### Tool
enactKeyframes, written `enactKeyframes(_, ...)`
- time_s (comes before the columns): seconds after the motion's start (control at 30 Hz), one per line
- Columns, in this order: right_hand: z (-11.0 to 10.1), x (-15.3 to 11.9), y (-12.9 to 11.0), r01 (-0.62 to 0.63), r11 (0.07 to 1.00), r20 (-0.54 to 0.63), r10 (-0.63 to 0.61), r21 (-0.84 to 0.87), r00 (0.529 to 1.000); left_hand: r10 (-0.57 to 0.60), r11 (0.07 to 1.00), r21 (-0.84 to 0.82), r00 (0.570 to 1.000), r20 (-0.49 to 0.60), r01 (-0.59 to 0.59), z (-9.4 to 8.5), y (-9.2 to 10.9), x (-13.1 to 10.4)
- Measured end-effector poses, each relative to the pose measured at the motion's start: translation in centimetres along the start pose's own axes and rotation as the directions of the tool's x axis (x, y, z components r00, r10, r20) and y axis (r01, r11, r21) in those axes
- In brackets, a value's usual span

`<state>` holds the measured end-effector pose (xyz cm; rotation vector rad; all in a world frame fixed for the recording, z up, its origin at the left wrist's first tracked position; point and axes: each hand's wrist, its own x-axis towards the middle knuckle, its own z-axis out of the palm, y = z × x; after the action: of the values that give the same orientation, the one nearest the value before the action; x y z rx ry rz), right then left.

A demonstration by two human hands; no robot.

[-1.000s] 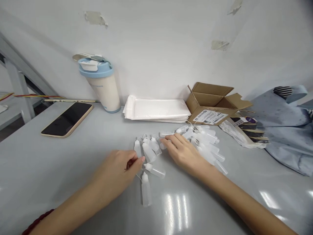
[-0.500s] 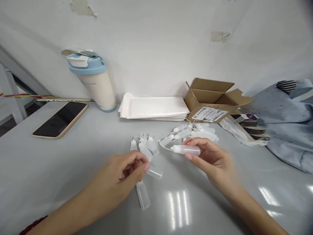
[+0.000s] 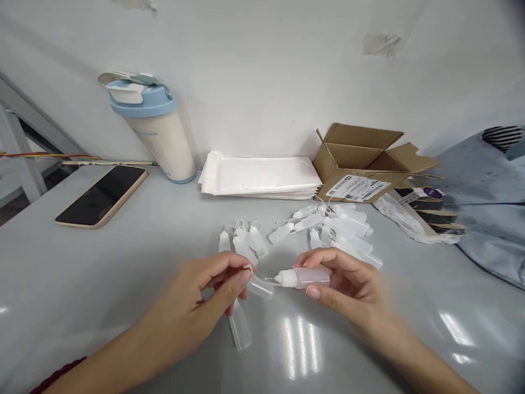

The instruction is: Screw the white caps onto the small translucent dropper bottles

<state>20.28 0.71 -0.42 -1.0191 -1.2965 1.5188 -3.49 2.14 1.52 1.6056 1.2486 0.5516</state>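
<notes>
My right hand (image 3: 344,279) holds a small translucent bottle (image 3: 309,277) between thumb and fingers, its white tip pointing left with a thin metal needle (image 3: 269,278) showing. From its neck a white strap (image 3: 258,278) curves to my left hand (image 3: 223,282), which pinches the strap's end between thumb and forefinger. Under and beside my left hand lie two bottles (image 3: 240,328), their upper parts partly covered by the fingers. Just behind it is a small group of bottles (image 3: 245,245). A larger pile of bottles (image 3: 348,224) lies behind my right hand.
A stack of white envelopes (image 3: 262,175) lies by the wall, beside an open cardboard box (image 3: 365,175). A phone (image 3: 102,197) and a tumbler (image 3: 159,131) are at the left. Plastic-wrapped dark items (image 3: 435,213) and grey cloth (image 3: 488,213) are at the right.
The bottle in my right hand has come lower and left, closer to my left hand. The needle at its tip now shows, and the strap's end is in my left fingers.
</notes>
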Motion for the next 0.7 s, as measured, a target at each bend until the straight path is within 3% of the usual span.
enactKeyframes(0.23,0.3,0.0,-0.1,-0.011,1.0,-0.021,0.011,-0.01,1.0,0.146,0.984,0.105,0.989,-0.017,-0.143,0.0,-0.7,0.1)
enactKeyframes(0.43,0.7,0.0,-0.1,-0.052,0.999,-0.023,0.053,0.012,0.998,0.354,0.92,0.188,0.935,-0.028,-0.343,0.3,-1.3,-0.1)
enactKeyframes(0.7,0.9,-0.3,-0.2,-0.056,0.998,-0.026,0.056,0.022,0.998,0.412,0.891,0.202,0.911,0.018,-0.407,0.6,-1.4,0.0)
